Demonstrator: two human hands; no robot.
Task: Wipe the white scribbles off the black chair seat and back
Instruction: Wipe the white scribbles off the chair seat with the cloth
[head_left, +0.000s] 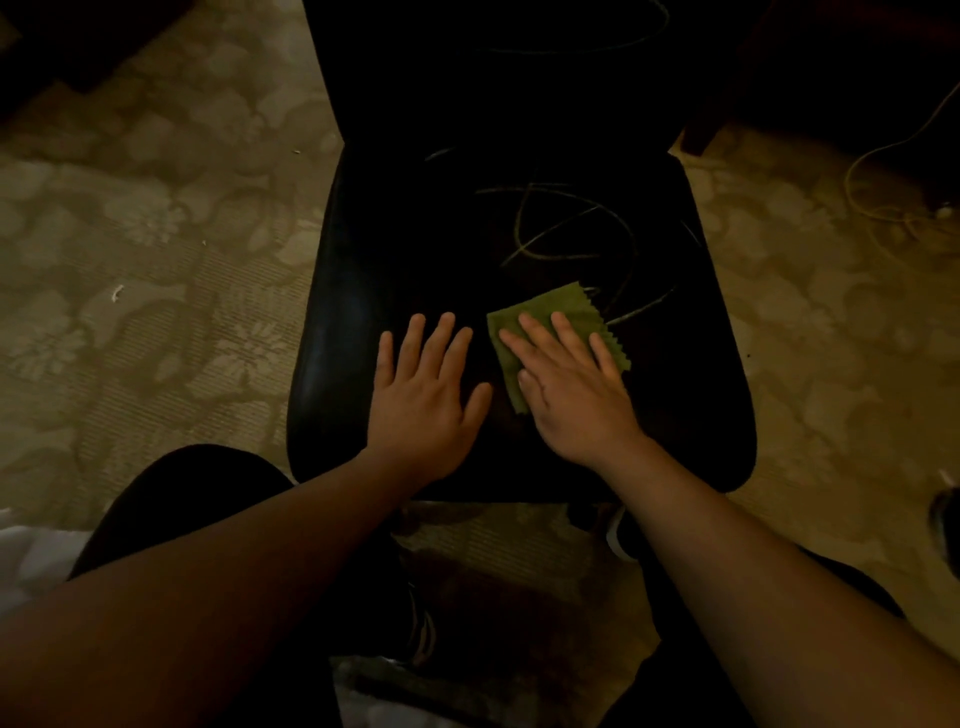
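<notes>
A black chair stands in front of me, its seat (395, 249) and its back (467, 88) both dark and glossy. White scribbles (566, 228) loop across the right middle of the seat, and a faint curved line (582, 47) crosses the back. A small green cloth (563, 306) with a zigzag edge lies on the seat just below the scribbles. My right hand (566, 389) lies flat on the cloth, fingers spread, pressing it down. My left hand (426, 395) rests flat on the bare seat beside it, fingers apart, holding nothing.
Patterned beige carpet (156, 249) surrounds the chair. A pale cable (878, 197) trails on the floor at the right near dark furniture (831, 67). My dark-clothed knees and shoes (421, 623) are below the seat's front edge.
</notes>
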